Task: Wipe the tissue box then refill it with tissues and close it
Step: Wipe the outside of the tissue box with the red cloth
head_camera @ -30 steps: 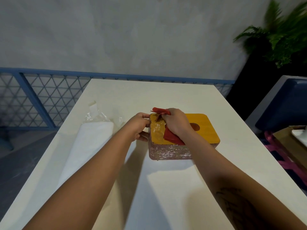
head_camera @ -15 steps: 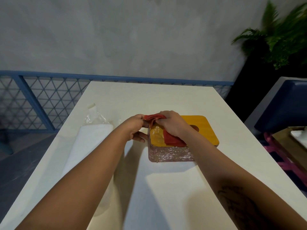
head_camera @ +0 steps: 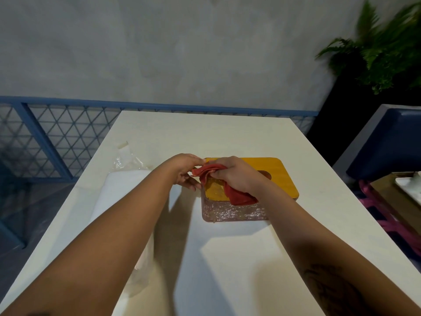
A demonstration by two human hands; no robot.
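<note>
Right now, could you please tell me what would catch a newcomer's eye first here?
The red cloth, bunched in the right hand, on the yellow lid of the tissue box at mid-table. The left hand holds the box's left end; a white tissue pack lies further left.

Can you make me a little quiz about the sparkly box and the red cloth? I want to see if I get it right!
1. True or false: the yellow lid is off the tissue box.
2. What is the right hand gripping? A) a sponge B) the red cloth C) a spray bottle
3. Fill in: the wrapped pack of tissues lies on the white table to the box's ___ side.

Key: 1 false, the lid sits on the box; 2 B; 3 left.
</note>
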